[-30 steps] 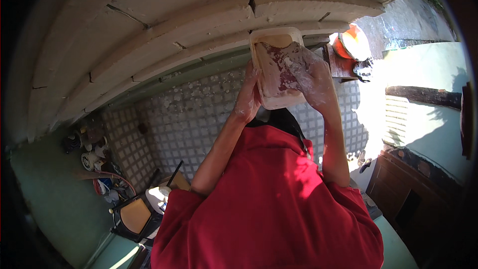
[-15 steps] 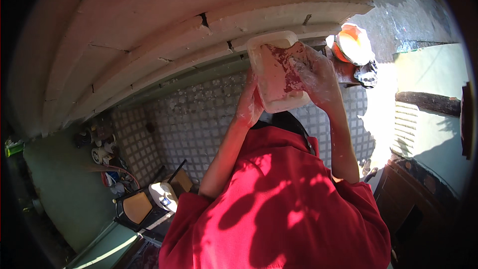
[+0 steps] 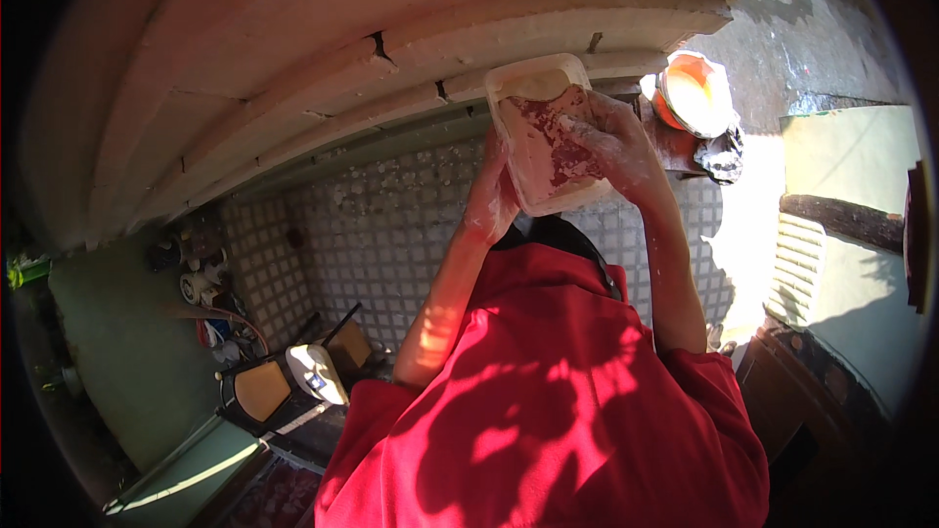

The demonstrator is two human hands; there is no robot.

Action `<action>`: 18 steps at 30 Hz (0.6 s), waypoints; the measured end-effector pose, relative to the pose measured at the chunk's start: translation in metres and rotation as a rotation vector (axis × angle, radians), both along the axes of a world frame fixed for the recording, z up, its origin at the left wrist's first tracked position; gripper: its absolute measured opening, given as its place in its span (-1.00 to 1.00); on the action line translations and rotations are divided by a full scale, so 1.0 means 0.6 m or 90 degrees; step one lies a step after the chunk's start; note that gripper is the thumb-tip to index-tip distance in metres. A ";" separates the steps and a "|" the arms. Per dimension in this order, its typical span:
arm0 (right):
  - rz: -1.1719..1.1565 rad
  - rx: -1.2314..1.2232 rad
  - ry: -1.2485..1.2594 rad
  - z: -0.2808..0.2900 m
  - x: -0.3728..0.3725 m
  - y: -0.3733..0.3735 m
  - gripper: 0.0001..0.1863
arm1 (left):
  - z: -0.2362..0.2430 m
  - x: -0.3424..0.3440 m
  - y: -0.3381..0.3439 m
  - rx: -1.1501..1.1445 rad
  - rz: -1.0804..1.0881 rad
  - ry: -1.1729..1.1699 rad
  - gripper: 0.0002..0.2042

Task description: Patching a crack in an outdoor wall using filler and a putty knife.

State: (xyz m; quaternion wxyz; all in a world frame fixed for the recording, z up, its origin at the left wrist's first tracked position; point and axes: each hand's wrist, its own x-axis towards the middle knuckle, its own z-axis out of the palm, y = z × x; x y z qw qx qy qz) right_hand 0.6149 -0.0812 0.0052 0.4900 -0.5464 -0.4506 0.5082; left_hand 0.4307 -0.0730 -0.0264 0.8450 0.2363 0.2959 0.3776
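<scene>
My left hand [image 3: 492,203] grips the side of a whitish rectangular plastic tub [image 3: 536,65], its fingers mostly hidden behind it. Pale smears coat the inside of the tub. Across its opening lies a flat reddish scraper [image 3: 548,142] with a curved upper edge, largely covered in pinkish-white paste. The thumb of my right hand [image 3: 622,149] presses on the scraper's face, with the fingers closed round its right edge. Paste is spattered over both hands and the right forearm.
Layered pale boards [image 3: 411,39] with dark cracks run close overhead. An orange bucket [image 3: 694,98] stands on a low bench [image 3: 675,145] beside a crumpled dark bag [image 3: 722,156]. Lower left are a chair [image 3: 259,391] and a white container [image 3: 316,374]. Spots mark the tiled floor [image 3: 381,225].
The scraper sits slightly lower against the tub, so more of the tub's upper inside shows. Both hands keep their grip, and the whole view has shifted a little.
</scene>
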 end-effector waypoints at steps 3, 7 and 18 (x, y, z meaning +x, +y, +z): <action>-0.052 -0.020 -0.011 -0.014 0.006 -0.005 -0.61 | 0.009 0.000 -0.002 0.001 -0.008 0.028 -0.36; -0.004 -0.076 0.191 0.015 0.012 -0.002 -0.65 | 0.021 0.004 -0.001 -0.003 -0.036 0.041 -0.36; -0.002 -0.144 0.432 -0.022 0.037 -0.006 -0.68 | 0.024 0.006 0.000 0.013 -0.072 0.043 -0.41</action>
